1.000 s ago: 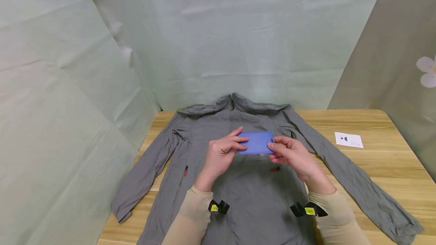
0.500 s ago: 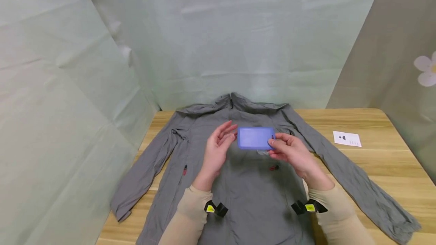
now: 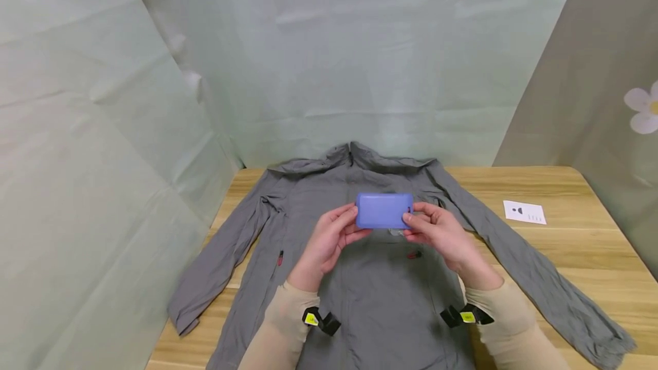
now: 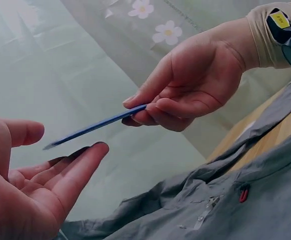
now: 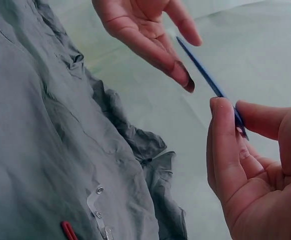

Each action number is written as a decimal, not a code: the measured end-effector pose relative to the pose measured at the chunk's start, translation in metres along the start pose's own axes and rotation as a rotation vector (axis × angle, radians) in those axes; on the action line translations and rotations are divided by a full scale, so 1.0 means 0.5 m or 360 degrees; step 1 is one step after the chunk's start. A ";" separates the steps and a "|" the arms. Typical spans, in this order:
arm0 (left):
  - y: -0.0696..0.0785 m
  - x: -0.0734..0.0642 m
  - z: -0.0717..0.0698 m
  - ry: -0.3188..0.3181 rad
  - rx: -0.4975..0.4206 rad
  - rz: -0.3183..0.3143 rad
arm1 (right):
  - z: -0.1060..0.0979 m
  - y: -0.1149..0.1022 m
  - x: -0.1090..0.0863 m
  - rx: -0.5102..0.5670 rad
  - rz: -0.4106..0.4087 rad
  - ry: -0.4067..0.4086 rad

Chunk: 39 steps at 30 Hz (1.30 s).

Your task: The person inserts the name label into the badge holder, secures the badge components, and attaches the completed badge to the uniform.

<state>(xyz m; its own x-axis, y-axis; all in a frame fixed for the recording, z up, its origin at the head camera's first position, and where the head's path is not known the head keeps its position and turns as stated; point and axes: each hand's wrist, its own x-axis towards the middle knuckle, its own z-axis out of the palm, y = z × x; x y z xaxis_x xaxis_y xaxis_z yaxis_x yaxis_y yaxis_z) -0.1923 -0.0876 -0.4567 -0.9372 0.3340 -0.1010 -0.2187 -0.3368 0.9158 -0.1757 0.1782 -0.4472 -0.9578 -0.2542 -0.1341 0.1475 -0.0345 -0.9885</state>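
A blue badge holder is held level above the grey jacket. My right hand pinches its slotted right end between thumb and fingers. At the opposite end, my left hand has its thumb above and fingers below the edge. In the left wrist view a gap shows between that thumb and the holder, and the fingers are extended beneath. A clear strap with metal snaps lies on the jacket under the right hand, partly hidden in the head view.
A white card with a printed figure lies on the wooden table at the right. The jacket is spread flat with both sleeves out, and has red zipper pulls. Pale cloth walls stand behind and at the left.
My left hand moved off the badge holder's front face, drew away left, then came back around its left edge with the thumb on top. The right hand keeps its pinch.
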 end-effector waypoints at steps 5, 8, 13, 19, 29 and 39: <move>-0.001 -0.001 -0.002 -0.0034 0.0020 -0.0027 | 0.006 0.004 -0.004 0.0006 -0.0013 -0.0018; -0.002 -0.001 -0.003 -0.0055 0.0046 -0.0023 | 0.008 0.010 -0.004 0.0015 -0.0011 -0.0016; -0.005 -0.001 -0.005 -0.0072 0.0070 -0.0008 | 0.010 0.015 -0.003 -0.0016 0.0004 -0.0001; -0.002 -0.004 -0.004 -0.0095 0.0056 0.0006 | 0.008 0.010 -0.007 -0.0012 -0.0006 0.0098; 0.004 -0.009 -0.001 -0.0095 0.0046 0.0011 | 0.008 -0.002 -0.012 -0.0048 0.0021 0.0138; -0.002 -0.012 0.004 -0.0120 0.0079 -0.0011 | 0.013 0.003 -0.012 -0.0086 0.0030 0.0133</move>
<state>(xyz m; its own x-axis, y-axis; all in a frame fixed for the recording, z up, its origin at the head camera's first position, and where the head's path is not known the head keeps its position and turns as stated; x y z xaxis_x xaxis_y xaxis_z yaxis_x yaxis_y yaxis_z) -0.1860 -0.0876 -0.4560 -0.9121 0.4021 -0.0796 -0.2096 -0.2905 0.9336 -0.1679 0.1736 -0.4476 -0.9726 -0.1729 -0.1557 0.1542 0.0220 -0.9878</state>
